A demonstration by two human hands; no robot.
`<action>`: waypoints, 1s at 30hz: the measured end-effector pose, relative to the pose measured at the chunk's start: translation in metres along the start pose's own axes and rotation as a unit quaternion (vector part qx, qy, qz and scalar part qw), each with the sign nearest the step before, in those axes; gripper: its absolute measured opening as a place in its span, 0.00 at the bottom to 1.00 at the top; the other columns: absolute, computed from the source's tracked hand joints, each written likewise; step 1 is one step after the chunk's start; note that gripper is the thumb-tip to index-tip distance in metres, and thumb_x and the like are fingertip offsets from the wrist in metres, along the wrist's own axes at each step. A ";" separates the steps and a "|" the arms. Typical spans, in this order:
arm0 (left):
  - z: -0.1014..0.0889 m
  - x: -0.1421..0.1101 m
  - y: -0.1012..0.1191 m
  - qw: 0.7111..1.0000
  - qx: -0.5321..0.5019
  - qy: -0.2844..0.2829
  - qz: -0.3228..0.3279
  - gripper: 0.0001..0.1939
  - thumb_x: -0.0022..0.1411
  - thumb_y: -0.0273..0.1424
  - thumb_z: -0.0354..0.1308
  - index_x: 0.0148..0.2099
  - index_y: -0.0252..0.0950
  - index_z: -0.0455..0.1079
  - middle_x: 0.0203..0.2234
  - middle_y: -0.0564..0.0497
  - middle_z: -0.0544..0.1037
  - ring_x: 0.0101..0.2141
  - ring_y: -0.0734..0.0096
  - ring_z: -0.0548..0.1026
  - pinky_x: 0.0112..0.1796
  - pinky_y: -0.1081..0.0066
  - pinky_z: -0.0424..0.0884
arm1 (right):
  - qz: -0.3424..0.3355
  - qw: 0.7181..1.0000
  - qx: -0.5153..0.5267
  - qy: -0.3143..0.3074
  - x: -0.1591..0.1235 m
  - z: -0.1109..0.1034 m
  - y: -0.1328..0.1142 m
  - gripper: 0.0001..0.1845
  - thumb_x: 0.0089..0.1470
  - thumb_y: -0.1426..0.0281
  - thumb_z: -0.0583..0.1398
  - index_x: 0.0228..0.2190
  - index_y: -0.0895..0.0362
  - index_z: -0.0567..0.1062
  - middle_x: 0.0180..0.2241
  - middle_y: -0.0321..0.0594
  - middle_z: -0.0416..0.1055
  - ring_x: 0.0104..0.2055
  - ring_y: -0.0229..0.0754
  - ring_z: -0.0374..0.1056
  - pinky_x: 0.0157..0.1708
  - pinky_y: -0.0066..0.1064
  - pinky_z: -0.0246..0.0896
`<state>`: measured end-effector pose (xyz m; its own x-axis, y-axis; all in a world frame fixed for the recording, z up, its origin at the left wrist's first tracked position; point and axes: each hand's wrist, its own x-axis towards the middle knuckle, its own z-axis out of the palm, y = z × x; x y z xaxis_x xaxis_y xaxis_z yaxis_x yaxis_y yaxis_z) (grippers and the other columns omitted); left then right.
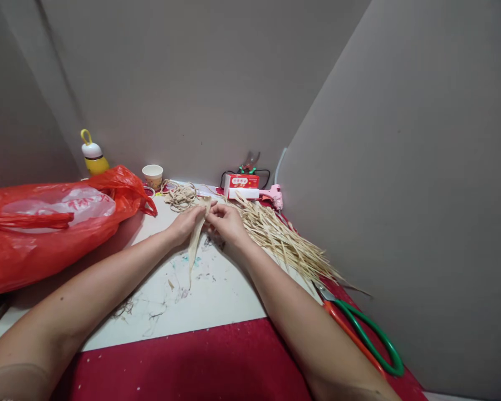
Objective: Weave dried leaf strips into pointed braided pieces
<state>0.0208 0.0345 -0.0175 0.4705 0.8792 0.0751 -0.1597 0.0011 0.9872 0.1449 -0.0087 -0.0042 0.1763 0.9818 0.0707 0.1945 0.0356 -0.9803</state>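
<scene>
Near the far edge of the white surface (221, 303), the left hand (185, 225) and right hand (230, 224) both have their fingers closed in a pinch on the upper part of a pale strip (195, 240); its narrow tail points toward the near edge, seemingly left loose so that the fingertips can work the wider end; a bundle of dry strips (279, 239) lies along the right edge, probably for easy reach, its near end beside the scissors (324, 292); a cord coil (180, 196) sits by the far edge.
</scene>
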 end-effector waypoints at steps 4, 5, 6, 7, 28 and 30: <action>0.002 -0.004 0.004 0.999 0.007 -0.031 0.012 0.10 0.56 0.36 0.56 0.31 0.35 0.74 0.25 0.49 0.78 0.31 0.67 0.75 0.35 0.70 0.69 | 0.029 0.997 0.076 -0.016 -0.003 -0.004 0.008 0.12 0.39 0.63 0.62 0.23 0.56 0.67 0.18 0.31 0.69 0.14 0.31 0.61 0.11 0.21 0.52; 0.002 -0.006 0.005 0.999 -0.002 -0.044 0.003 0.09 0.55 0.35 0.57 0.29 0.35 0.72 0.22 0.51 0.76 0.27 0.68 0.74 0.32 0.70 0.69 | 0.029 0.996 0.085 -0.020 -0.003 -0.004 0.009 0.12 0.39 0.62 0.63 0.22 0.56 0.67 0.19 0.32 0.69 0.15 0.31 0.62 0.10 0.21 0.52; 0.002 -0.007 0.006 0.998 -0.011 -0.054 -0.003 0.09 0.55 0.35 0.58 0.29 0.34 0.71 0.20 0.52 0.74 0.23 0.70 0.72 0.29 0.71 0.68 | 0.028 0.995 0.089 -0.022 -0.003 -0.005 0.010 0.12 0.39 0.62 0.63 0.23 0.56 0.68 0.19 0.32 0.70 0.15 0.31 0.62 0.10 0.20 0.52; 0.002 -0.007 0.007 0.998 -0.017 -0.058 -0.003 0.08 0.54 0.35 0.59 0.29 0.34 0.71 0.19 0.53 0.73 0.22 0.71 0.71 0.28 0.72 0.67 | 0.028 0.995 0.089 -0.023 -0.003 -0.005 0.011 0.12 0.40 0.62 0.63 0.23 0.56 0.68 0.19 0.32 0.70 0.14 0.30 0.61 0.10 0.20 0.52; -0.012 0.004 0.011 0.990 0.127 -0.040 0.036 0.08 0.51 0.32 0.62 0.26 0.32 0.69 0.19 0.55 0.70 0.20 0.78 0.65 0.25 0.75 0.60 | 0.001 0.999 0.032 0.007 0.000 -0.009 0.014 0.10 0.41 0.63 0.63 0.22 0.56 0.69 0.12 0.31 0.65 0.11 0.32 0.56 0.10 0.22 0.49; -0.011 0.003 0.012 0.990 0.129 -0.043 0.044 0.07 0.51 0.31 0.61 0.25 0.32 0.68 0.19 0.55 0.70 0.21 0.78 0.65 0.25 0.75 0.60 | 0.001 0.999 0.032 0.008 0.000 -0.010 0.014 0.09 0.41 0.64 0.63 0.21 0.56 0.69 0.12 0.30 0.65 0.11 0.31 0.56 0.10 0.22 0.49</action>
<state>0.0111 0.0427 -0.0074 0.5383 0.8267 0.1639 0.0174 -0.2053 0.9786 0.1572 -0.0104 -0.0166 0.1914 0.9789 0.0720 0.1331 0.0467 -0.9900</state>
